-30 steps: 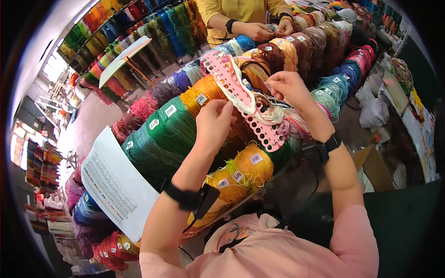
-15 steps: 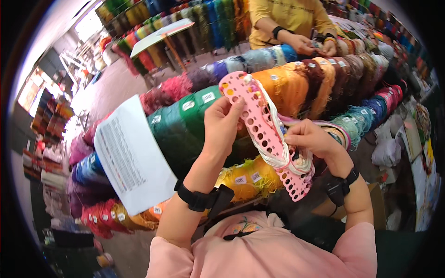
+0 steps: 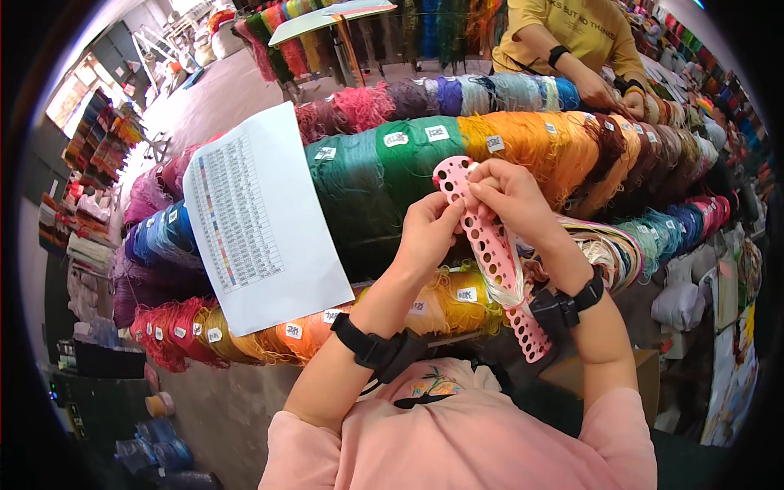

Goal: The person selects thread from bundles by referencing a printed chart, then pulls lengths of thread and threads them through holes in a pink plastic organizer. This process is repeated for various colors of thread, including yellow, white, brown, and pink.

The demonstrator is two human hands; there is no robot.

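The left hand (image 3: 430,231) pinches the left edge of a pink card (image 3: 493,260) between thumb and fingers, just below its upper end. The right hand (image 3: 514,200) is curled over that upper end, thumb and fingertips drawn close together; whether they grip the card or a strand cannot be told. The card, punched with rows of holes, slants down to the right in front of the person, above the thread rolls. White thread (image 3: 513,296) crosses its lower part, and a multicoloured bundle of strands (image 3: 614,247) trails out beyond the right forearm. Principal risk: the strands could snag on the right wrist's black strap (image 3: 569,305), which sits right beside them, and pull free or tangle. A loosened left pinch could let the card tip, since its lower end appears unsupported. Fine strands could also mix with loose fibres on the yellow roll (image 3: 457,300) below. To the left, a printed sheet (image 3: 265,233) lies across the rolls, near the green thread (image 3: 418,151); a knock from the left forearm could shift it. Across the rolls, a co-worker's hands (image 3: 612,96) are near other thread.
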